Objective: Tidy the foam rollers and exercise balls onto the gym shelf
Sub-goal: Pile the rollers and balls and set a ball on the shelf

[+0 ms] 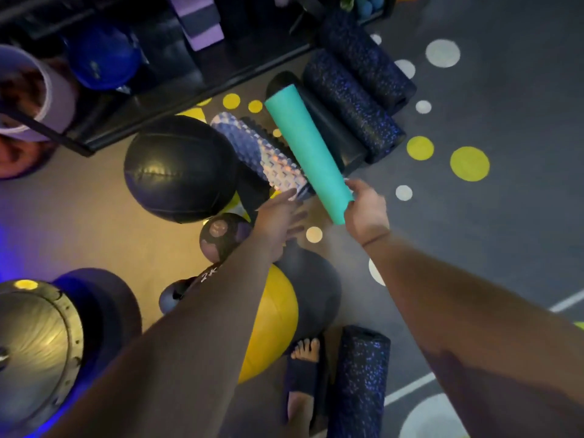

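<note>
Gym shelf (pixel 202 86), black, upper left of frame. Black medicine ball (pixel 180 172), on floor left of centre, just below shelf. Yellow exercise ball (pixel 271 324), lower centre, partly behind left forearm. Teal foam roller (pixel 306 147), centre, slanting, lower end gripped by right hand (pixel 366 210), fingers curled round it, arm outstretched. Ridged foam roller (pixel 262 153), just left of teal one. Small dark ball (pixel 208 276), white marking "2K", remainder hidden. Left hand (pixel 281 222), fingers straight, slightly spread, at ridged roller's near end; contact unclear.

Purple yoga blocks (pixel 202 23), yellow floor dot (pixel 469 163)
</note>
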Motion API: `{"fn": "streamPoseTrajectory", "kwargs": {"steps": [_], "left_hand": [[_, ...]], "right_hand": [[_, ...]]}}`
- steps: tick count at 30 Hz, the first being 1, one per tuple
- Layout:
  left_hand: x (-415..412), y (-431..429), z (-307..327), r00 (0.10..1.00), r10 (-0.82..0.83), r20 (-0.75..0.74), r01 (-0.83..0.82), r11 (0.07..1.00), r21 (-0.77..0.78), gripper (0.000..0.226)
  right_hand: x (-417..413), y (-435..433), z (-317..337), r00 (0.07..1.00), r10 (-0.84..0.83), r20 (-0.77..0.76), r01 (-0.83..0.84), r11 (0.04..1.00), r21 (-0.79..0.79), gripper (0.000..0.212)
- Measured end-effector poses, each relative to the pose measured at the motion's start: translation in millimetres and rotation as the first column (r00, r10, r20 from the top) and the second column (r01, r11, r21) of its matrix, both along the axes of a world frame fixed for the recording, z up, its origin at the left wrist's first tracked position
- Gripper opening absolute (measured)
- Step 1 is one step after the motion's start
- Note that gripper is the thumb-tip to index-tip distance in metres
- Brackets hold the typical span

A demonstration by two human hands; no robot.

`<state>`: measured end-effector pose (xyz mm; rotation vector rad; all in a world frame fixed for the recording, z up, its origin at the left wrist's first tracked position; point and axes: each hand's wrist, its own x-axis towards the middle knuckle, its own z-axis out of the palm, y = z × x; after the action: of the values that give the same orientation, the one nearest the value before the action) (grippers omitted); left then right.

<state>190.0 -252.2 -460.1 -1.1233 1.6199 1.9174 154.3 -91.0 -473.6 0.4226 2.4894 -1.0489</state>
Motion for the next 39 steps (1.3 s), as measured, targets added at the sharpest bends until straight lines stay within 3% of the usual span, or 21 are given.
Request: {"fn": "streamPoseTrajectory", "kwargs": {"steps": [3, 6, 11, 14, 16, 18, 19, 22, 25, 28, 32, 34, 36, 39], "left_hand": [[54, 31, -18, 0.997, 0.019, 0.07, -0.026, 0.996, 0.088, 0.036], [121, 67, -40, 0.987, 0.01, 0.159, -0.032, 0.99, 0.135, 0.036], [240, 129, -96, 0.943, -0.078, 0.325, 0.026, 0.987, 0.161, 0.033], [290, 170, -154, 0.905, -0.137, 0.404, 0.108, 0.99, 0.093, 0.032], [325, 182, -219, 0.9, -0.147, 0.411, 0.198, 0.977, -0.082, 0.036], [364, 171, -300, 0.891, -0.13, 0.434, 0.284, 0.907, -0.311, 0.059], [383, 162, -336, 0.887, -0.086, 0.454, 0.265, 0.9, -0.347, 0.072], [392, 168, -327, 0.823, -0.056, 0.565, 0.265, 0.918, -0.295, 0.096], [383, 174, -311, 0.858, -0.156, 0.489, 0.292, 0.932, -0.216, 0.075], [358, 177, -295, 0.919, -0.216, 0.33, 0.312, 0.91, -0.273, 0.063], [309, 194, -218, 0.969, -0.11, 0.221, 0.161, 0.961, -0.226, 0.039], [271, 198, -176, 0.986, -0.089, 0.138, 0.119, 0.967, -0.226, 0.042], [223, 192, -152, 0.998, 0.007, 0.06, 0.0, 0.993, -0.118, 0.055], [141, 168, -85, 0.97, 0.239, 0.046, -0.242, 0.967, 0.078, 0.038]], "right_hand": [[55, 35, -13, 0.981, -0.142, 0.133, 0.151, 0.987, -0.056, 0.045], [126, 85, -40, 0.966, -0.166, 0.197, 0.165, 0.986, 0.021, 0.04], [276, 173, -100, 0.871, -0.216, 0.441, 0.204, 0.976, 0.074, 0.038], [352, 201, -164, 0.792, -0.204, 0.575, 0.216, 0.975, 0.048, 0.062], [393, 208, -215, 0.731, -0.151, 0.665, 0.199, 0.98, 0.003, 0.084], [426, 206, -257, 0.693, -0.098, 0.715, 0.222, 0.972, -0.082, 0.101], [440, 198, -275, 0.676, -0.083, 0.732, 0.257, 0.958, -0.129, 0.108], [469, 166, -320, 0.685, -0.057, 0.727, 0.412, 0.853, -0.322, 0.124], [487, 149, -359, 0.636, -0.195, 0.746, 0.625, 0.698, -0.35, 0.131], [462, 147, -325, 0.628, -0.381, 0.679, 0.723, 0.607, -0.329, 0.131], [384, 160, -209, 0.669, -0.483, 0.564, 0.688, 0.69, -0.226, 0.132], [322, 162, -149, 0.741, -0.448, 0.5, 0.592, 0.788, -0.171, 0.128], [249, 157, -100, 0.828, -0.337, 0.447, 0.424, 0.899, -0.107, 0.125], [148, 127, -50, 0.944, -0.151, 0.293, 0.174, 0.983, -0.054, 0.122]]}}
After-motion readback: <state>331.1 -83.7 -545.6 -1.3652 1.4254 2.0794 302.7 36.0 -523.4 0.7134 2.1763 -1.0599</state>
